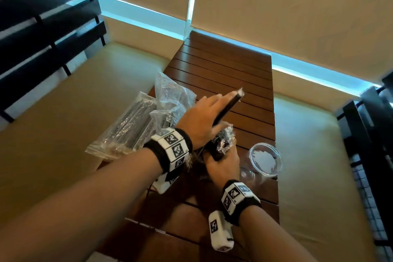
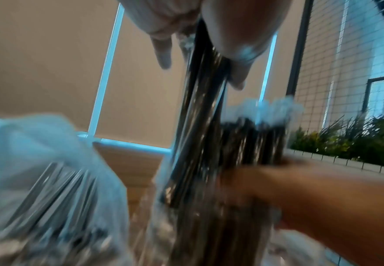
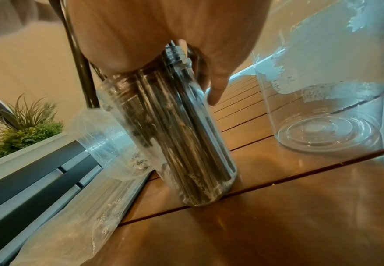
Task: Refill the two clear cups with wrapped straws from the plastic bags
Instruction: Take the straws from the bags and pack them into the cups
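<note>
My left hand (image 1: 202,117) grips a bundle of black wrapped straws (image 1: 230,104) that slants up to the right; its lower end meets the cup under my hands. My right hand (image 1: 223,161) is wrapped round the top of a clear cup (image 3: 186,147) packed with black wrapped straws, standing on the wooden table. In the left wrist view the bundle (image 2: 200,126) runs down from my fingers (image 2: 163,54), blurred. A second clear cup (image 1: 265,159) stands empty just right of my right hand. Two plastic bags of straws (image 1: 129,127) lie at the table's left edge.
The slatted wooden table (image 1: 223,66) is narrow and stretches away from me. An opened, crumpled bag (image 1: 170,91) stands up behind my left hand. Beige cushions (image 1: 74,112) flank the table on both sides. Dark railings and a planter (image 3: 27,129) border them.
</note>
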{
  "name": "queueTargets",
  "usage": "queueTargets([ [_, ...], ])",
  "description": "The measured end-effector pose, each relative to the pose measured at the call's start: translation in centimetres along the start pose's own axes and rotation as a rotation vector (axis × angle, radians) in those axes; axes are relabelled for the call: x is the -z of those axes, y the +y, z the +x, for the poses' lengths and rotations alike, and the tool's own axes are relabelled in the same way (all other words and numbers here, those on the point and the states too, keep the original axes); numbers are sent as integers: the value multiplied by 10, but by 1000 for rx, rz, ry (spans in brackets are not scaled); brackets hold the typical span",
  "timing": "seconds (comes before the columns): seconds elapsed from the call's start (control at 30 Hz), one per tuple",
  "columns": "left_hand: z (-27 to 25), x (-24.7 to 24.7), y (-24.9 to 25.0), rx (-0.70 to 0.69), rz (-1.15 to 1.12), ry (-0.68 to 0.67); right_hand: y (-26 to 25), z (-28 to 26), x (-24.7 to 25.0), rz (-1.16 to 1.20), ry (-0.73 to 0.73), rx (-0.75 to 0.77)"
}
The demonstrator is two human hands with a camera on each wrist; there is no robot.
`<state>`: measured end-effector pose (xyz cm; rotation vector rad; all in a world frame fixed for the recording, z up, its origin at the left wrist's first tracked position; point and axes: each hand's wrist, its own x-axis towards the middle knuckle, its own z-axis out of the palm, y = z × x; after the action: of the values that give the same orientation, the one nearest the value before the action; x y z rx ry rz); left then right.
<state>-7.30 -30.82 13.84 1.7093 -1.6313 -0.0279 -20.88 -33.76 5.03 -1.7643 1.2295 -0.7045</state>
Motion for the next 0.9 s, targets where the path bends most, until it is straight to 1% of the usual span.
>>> queueTargets([
  [0.07, -17, -14, -12, -17, 95, 17, 3, 0, -1, -4, 2, -8],
  [0.1, -23, -19, -17, -7, 94, 17, 5, 1, -3, -7, -3, -11],
  [0.13, -26, -21, -17, 35, 24, 19, 5, 1, -3, -6, -5, -11],
  [0.17, -25, -22, -15, 100, -102, 44, 5, 1, -4, -7, -1, -8],
  [0.23, -17, -25, -7, 207, -313, 153, 3, 2, -5, -7, 12, 4],
  [0.27, -11, -25, -3, 229, -343, 206, 2, 1, -5, -9, 17, 9],
  [0.4, 8, -18, 14, 219, -429, 298, 1, -2, -4, -20, 26, 20],
  [0.5, 19, -11, 17, 157, -470, 409, -1, -3, -2, -33, 18, 9],
  [0.53, 22, -10, 18, 149, -471, 452, -1, -3, -2, -33, 15, 11],
  [0.57, 24, -10, 15, 167, -424, 497, -1, -3, -2, -34, 12, 12],
  [0.63, 23, -11, 11, 259, -182, 562, 1, -2, -3, -39, 15, 14],
  [0.67, 19, -10, 9, 284, -73, 555, 3, -1, -4, -42, 20, 16],
  [0.7, 13, -10, 8, 277, -17, 516, 4, -1, -4, -44, 21, 14],
  [0.8, -6, -15, 3, 221, -74, 365, 5, 0, -6, -35, 16, 9],
  [0.9, -11, -13, -8, 256, -146, 369, 5, 1, -7, -25, 17, -7],
])
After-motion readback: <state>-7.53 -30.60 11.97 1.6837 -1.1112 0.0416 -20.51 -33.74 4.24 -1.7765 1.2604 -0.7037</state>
